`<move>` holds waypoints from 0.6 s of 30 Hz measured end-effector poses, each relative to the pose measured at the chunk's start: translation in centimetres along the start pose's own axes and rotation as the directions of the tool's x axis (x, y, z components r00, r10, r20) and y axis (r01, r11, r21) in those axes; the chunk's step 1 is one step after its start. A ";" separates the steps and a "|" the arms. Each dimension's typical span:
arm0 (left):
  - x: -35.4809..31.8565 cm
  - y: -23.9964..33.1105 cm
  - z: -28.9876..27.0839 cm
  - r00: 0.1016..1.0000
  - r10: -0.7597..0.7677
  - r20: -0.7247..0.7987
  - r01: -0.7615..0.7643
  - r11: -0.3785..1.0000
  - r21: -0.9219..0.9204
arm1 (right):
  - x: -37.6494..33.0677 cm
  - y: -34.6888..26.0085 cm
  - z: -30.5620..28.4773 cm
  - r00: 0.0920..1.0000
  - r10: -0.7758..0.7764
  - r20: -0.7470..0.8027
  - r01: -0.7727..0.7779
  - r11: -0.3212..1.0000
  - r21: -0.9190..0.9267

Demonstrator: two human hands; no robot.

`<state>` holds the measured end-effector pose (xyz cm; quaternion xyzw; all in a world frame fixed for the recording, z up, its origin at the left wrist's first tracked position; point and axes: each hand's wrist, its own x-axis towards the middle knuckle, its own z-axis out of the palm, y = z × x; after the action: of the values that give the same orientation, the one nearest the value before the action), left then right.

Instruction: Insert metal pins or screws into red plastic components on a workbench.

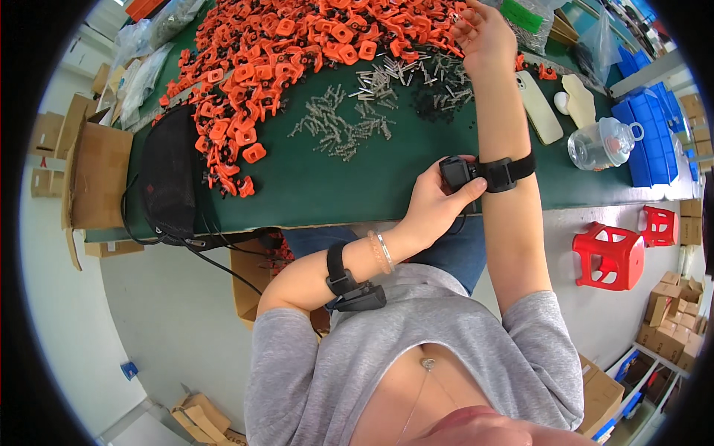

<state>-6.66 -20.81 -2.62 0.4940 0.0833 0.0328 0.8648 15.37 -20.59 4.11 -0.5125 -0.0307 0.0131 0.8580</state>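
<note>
My left hand (440, 197) grips a small black camera (456, 173) on the inner side of my right forearm, its thumb and fingers on either side of it. The camera sits beside a black strap (512, 173) with a buckle, wrapped round that forearm. My right hand (487, 37) reaches to the far side of the table, palm up, fingers loosely curled and apart with nothing in them. Just left of it spreads a big heap of orange plastic parts (297, 44) with black bits. Metal pins (387, 78), springs (338, 123) and small black pieces (435, 104) lie nearer.
The green table (312, 189) carries a black bag (169, 175) at left. To the right are a phone (539, 108), a clear plastic jar (601, 145) and blue bins (645, 137). Red stools (608, 256) and cardboard boxes (100, 175) stand around. Another strapped device (357, 296) is on my left arm.
</note>
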 end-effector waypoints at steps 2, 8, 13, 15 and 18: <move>-0.1 0.7 1.0 0.999 -0.023 0.043 0.022 1.000 0.021 | 3.5 0.2 -4.1 0.886 0.262 0.384 -0.451 0.681 0.577; -0.9 1.4 0.2 0.998 -0.057 -0.013 0.059 0.971 0.231 | -0.5 0.4 -1.6 0.939 -0.322 -0.123 0.332 0.941 0.071; -0.4 1.0 0.6 0.994 -0.108 -0.017 0.109 0.964 0.244 | -3.7 0.9 -0.2 -0.088 -0.715 0.693 0.823 -0.444 -0.354; -0.5 1.4 0.4 0.992 -0.123 -0.010 0.123 0.969 0.215 | -5.4 1.7 -0.1 -0.097 -0.658 0.747 0.829 -0.469 -0.306; -0.1 1.3 0.2 0.989 -0.139 0.051 0.122 0.959 0.256 | -5.7 3.3 -0.9 -0.068 -0.555 0.829 0.869 -0.442 -0.224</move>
<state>-6.71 -20.33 -1.41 0.5941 0.0895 -0.0521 0.7977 9.82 -20.10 0.59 -0.6307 -0.5309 -0.5310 0.1957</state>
